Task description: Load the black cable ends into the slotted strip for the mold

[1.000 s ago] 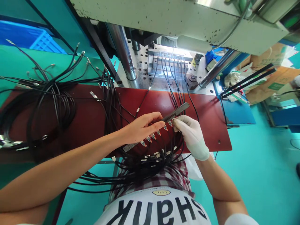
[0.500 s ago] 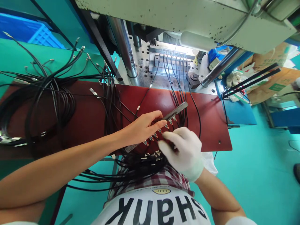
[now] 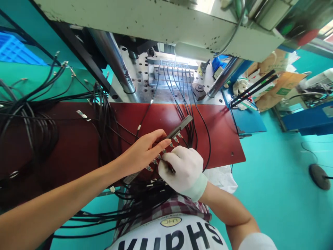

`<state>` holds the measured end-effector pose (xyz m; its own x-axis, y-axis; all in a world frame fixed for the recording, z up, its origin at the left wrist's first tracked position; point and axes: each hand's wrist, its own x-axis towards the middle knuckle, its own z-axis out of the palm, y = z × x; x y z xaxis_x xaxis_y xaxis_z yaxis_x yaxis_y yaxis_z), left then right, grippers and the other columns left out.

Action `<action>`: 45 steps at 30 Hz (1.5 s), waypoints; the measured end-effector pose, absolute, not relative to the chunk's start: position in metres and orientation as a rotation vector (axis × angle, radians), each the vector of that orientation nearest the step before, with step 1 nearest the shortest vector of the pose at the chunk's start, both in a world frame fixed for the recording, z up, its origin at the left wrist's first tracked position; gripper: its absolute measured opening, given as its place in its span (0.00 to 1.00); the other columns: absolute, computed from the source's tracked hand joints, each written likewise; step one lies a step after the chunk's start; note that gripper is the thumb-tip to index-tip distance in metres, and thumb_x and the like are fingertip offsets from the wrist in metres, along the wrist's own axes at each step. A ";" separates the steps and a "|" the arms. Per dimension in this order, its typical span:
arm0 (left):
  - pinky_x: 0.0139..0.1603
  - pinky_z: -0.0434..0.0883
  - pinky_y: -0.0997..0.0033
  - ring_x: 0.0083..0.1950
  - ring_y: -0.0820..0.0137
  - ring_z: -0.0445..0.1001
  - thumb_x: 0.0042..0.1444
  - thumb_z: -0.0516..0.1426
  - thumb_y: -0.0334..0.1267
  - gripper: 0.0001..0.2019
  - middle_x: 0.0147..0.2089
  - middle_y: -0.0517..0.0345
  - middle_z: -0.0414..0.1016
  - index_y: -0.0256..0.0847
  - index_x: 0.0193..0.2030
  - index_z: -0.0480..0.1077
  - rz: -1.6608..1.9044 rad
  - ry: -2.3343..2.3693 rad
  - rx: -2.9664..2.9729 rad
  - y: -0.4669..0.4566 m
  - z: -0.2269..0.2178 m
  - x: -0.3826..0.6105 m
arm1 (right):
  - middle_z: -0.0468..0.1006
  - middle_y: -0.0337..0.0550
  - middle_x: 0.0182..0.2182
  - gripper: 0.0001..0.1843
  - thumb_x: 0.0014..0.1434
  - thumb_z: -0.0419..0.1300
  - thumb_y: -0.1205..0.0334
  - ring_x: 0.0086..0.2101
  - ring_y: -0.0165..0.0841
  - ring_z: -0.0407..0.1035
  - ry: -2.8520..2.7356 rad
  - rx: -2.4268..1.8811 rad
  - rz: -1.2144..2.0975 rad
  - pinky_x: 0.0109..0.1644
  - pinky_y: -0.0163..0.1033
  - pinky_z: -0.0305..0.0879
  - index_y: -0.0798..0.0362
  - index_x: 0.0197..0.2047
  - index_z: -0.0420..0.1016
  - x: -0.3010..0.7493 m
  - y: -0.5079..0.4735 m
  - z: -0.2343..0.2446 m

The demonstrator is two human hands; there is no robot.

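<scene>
Grey bar (image 3: 180,127) diagonal, far end rightward

The place looks like a factory workshop: a heavy machine frame (image 3: 161,31) with chipped paint and thick steel columns (image 3: 116,62) rises over a drilled metal plate (image 3: 142,78), black cables (image 3: 104,118) crowd a red surface (image 3: 221,128), and the floor (image 3: 275,194) is green.
</scene>
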<state>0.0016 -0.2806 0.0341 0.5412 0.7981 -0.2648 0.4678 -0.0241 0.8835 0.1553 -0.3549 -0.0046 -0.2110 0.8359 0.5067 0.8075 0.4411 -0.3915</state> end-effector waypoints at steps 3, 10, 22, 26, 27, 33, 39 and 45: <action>0.29 0.60 0.74 0.31 0.74 0.63 0.66 0.50 0.55 0.19 0.32 0.61 0.64 0.38 0.38 0.62 0.354 1.086 1.647 -0.280 0.033 0.002 | 0.68 0.37 0.24 0.08 0.61 0.59 0.60 0.27 0.29 0.62 -2.021 -1.352 0.074 0.32 0.42 0.47 0.50 0.31 0.76 0.162 -0.355 -0.001; 0.25 0.57 0.76 0.27 0.76 0.58 0.65 0.51 0.51 0.15 0.29 0.64 0.59 0.39 0.40 0.63 0.322 1.072 1.598 -0.280 0.035 0.003 | 0.76 0.39 0.36 0.08 0.62 0.62 0.57 0.35 0.28 0.70 -1.759 -1.573 0.193 0.41 0.38 0.58 0.48 0.41 0.81 0.199 -0.344 0.013; 0.26 0.59 0.76 0.29 0.76 0.59 0.66 0.50 0.55 0.19 0.30 0.63 0.60 0.38 0.38 0.63 0.339 1.084 1.631 -0.282 0.032 0.004 | 0.76 0.38 0.33 0.07 0.63 0.60 0.59 0.31 0.27 0.67 -1.804 -1.563 0.103 0.38 0.39 0.55 0.49 0.39 0.80 0.193 -0.338 0.002; 0.25 0.58 0.75 0.28 0.76 0.59 0.65 0.52 0.52 0.16 0.31 0.64 0.61 0.39 0.39 0.63 0.332 1.073 1.591 -0.283 0.034 0.004 | 0.75 0.39 0.34 0.08 0.62 0.62 0.56 0.34 0.29 0.67 -1.870 -1.524 0.042 0.39 0.41 0.55 0.49 0.40 0.80 0.193 -0.346 0.006; 0.24 0.58 0.75 0.28 0.76 0.59 0.65 0.52 0.51 0.15 0.31 0.63 0.61 0.39 0.39 0.63 0.328 1.074 1.589 -0.283 0.034 0.005 | 0.75 0.39 0.33 0.07 0.62 0.62 0.56 0.33 0.29 0.67 -1.897 -1.518 0.022 0.39 0.41 0.55 0.49 0.38 0.79 0.192 -0.346 0.005; 0.23 0.56 0.76 0.27 0.76 0.59 0.65 0.53 0.49 0.14 0.30 0.63 0.61 0.39 0.39 0.63 0.331 1.069 1.579 -0.283 0.034 0.008 | 0.73 0.38 0.27 0.07 0.62 0.60 0.61 0.30 0.28 0.64 -1.935 -1.476 -0.053 0.37 0.42 0.52 0.51 0.34 0.79 0.185 -0.344 -0.004; 0.23 0.59 0.76 0.26 0.76 0.60 0.65 0.51 0.55 0.19 0.29 0.64 0.60 0.39 0.39 0.63 0.286 1.069 1.580 -0.280 0.035 0.007 | 0.77 0.38 0.42 0.11 0.67 0.57 0.60 0.38 0.28 0.69 -2.056 -1.468 0.061 0.38 0.41 0.56 0.48 0.49 0.78 0.217 -0.329 0.028; 0.25 0.62 0.75 0.28 0.74 0.64 0.64 0.51 0.57 0.20 0.30 0.62 0.63 0.39 0.39 0.64 0.101 0.965 1.757 -0.272 0.059 0.032 | 0.76 0.43 0.38 0.12 0.64 0.54 0.71 0.31 0.35 0.66 -2.816 -1.416 -0.255 0.28 0.42 0.41 0.51 0.45 0.75 0.256 -0.298 0.070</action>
